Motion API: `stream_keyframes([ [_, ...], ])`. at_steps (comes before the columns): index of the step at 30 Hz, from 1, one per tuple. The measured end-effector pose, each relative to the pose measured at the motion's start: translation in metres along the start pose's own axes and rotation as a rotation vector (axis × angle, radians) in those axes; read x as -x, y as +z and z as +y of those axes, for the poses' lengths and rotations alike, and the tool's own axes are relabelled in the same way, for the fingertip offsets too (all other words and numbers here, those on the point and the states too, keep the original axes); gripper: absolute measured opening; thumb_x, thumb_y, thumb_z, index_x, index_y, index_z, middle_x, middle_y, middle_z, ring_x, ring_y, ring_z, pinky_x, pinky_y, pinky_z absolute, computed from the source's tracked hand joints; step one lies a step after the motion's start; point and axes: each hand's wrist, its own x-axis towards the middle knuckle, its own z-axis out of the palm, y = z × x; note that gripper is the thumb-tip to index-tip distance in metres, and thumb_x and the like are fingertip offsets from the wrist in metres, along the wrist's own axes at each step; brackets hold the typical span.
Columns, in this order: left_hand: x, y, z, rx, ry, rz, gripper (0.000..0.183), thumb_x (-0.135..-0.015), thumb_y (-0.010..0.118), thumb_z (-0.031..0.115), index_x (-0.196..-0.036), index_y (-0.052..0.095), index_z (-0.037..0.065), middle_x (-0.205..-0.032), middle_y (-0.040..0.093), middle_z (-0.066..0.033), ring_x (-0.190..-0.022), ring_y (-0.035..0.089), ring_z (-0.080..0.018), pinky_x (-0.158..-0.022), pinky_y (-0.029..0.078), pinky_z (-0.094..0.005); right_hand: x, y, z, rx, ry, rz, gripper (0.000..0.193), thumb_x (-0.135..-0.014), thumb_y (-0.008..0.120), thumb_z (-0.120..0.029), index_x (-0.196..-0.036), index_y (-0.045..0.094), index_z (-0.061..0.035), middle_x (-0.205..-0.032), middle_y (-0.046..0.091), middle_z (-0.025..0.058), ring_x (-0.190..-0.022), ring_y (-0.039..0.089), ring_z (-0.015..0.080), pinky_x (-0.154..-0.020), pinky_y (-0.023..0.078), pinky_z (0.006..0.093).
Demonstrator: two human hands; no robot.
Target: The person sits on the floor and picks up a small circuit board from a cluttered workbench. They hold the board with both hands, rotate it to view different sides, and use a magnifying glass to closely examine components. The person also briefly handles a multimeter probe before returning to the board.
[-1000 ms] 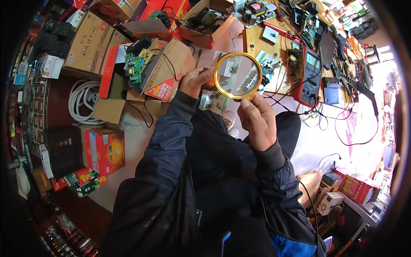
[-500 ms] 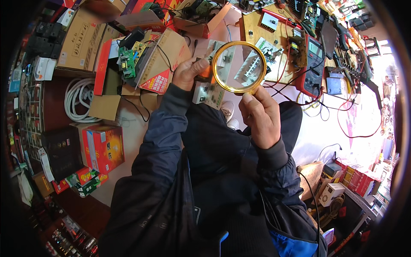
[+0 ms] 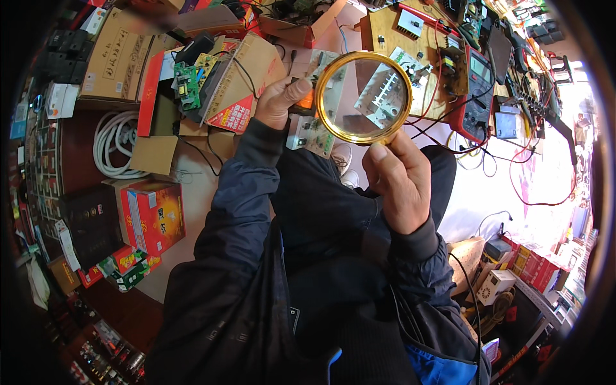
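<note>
My left hand (image 3: 274,106) is closed on the left edge of a circuit board (image 3: 312,136), thumb on top beside an orange-and-black part. In my right hand (image 3: 404,183) is a round magnifying glass (image 3: 362,96) with a gold rim, pinched near its handle, which the fingers mostly hide. The lens hangs over the right part of the board and covers some of it. Through the glass I see a pale board with a white comb-shaped piece. Both hands are raised in front of my lap.
A wooden bench (image 3: 375,32) at the back right carries a red multimeter (image 3: 471,96), leads, small boards and tools. On the left are an opened carton (image 3: 247,83) with a green circuit board (image 3: 187,86), a coiled white hose (image 3: 115,147) and a red box (image 3: 154,215).
The magnifying glass has shifted slightly right and looks larger, and my right hand has moved a little right and down with it. My left hand keeps its hold on the board.
</note>
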Motion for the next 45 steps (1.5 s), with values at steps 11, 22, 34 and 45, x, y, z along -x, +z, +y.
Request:
stream_keyframes([
  [11,0.005,0.003,0.006,-0.061,0.014,0.052,0.051,-0.092,0.074,0.042,-0.114,0.066,-0.003,-0.106,0.069,-0.0059,-0.092,0.065,-0.0115,-0.086,0.051,-0.0266,0.007,0.004,-0.009,0.024,-0.009,0.002,0.024,-0.102,0.053,-0.014,-0.119,0.060,0.0015,-0.077,0.049,-0.0052,-0.068,0.040,0.0033,-0.061,0.033,0.0209],
  [22,-0.003,-0.010,0.000,-0.067,0.008,-0.043,0.053,-0.091,0.073,0.047,-0.111,0.066,-0.001,-0.100,0.068,-0.0029,-0.089,0.063,-0.0099,-0.084,0.051,-0.0249,0.000,0.001,-0.001,-0.020,0.013,0.006,0.022,-0.102,0.054,-0.014,-0.116,0.060,0.0020,-0.077,0.050,-0.0049,-0.067,0.040,0.0034,-0.061,0.033,0.0204],
  [34,-0.001,-0.002,0.004,-0.026,0.032,-0.028,0.056,-0.092,0.073,0.046,-0.117,0.065,-0.004,-0.107,0.069,-0.0059,-0.094,0.064,-0.0114,-0.089,0.049,-0.0263,0.003,0.002,0.000,-0.046,0.001,0.009,0.025,-0.102,0.055,-0.014,-0.119,0.060,0.0022,-0.078,0.051,-0.0042,-0.068,0.042,0.0039,-0.062,0.035,0.0206],
  [45,0.003,0.000,0.005,-0.006,0.045,-0.045,0.060,-0.091,0.073,0.047,-0.120,0.065,-0.004,-0.110,0.069,-0.0066,-0.099,0.064,-0.0124,-0.092,0.049,-0.0269,0.004,0.003,-0.001,-0.028,0.000,0.000,0.025,-0.102,0.054,-0.015,-0.118,0.060,0.0026,-0.078,0.051,-0.0039,-0.069,0.043,0.0040,-0.063,0.036,0.0207],
])
